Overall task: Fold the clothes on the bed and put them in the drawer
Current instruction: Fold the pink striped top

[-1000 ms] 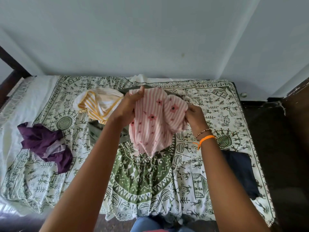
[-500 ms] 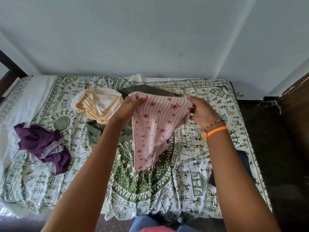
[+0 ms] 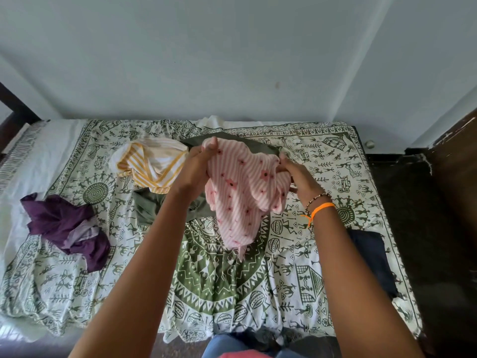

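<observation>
— Pink top (image 3: 242, 192): up off the bed (image 3: 304, 270), pinched at its upper edge by both hands, lower part hanging in a bunched point over the green medallion.

— Fingers?

— Left hand (image 3: 193, 169) curled round the near-left corner, thumb on top. Right hand (image 3: 296, 174) curled on the far-right edge, fingertips buried in cloth.

— Changed from half a second back?

— Yes — then stretched fairly flat between the hands, now gathered again, hands drawn closer, right side crumpled into folds. Looks like hunting for a seam or shoulder, not yet a real fold.

— Meaning for the task?

— Probably still at the straightening stage of this one piece. No crease set, nothing laid down.

— Around it?

— Green garment (image 3: 152, 205) spread on the bed right under the hands. Yellow striped top (image 3: 152, 164) just beside the left hand, loose. Purple heap (image 3: 64, 223) well apart to the left. Dark item (image 3: 371, 257) near the right edge, partly behind the right forearm — possibly folded already, hard to say.

— Drawer?

— Not in view. Plenty left: several pieces unfolded, none put away as far as visible.
</observation>
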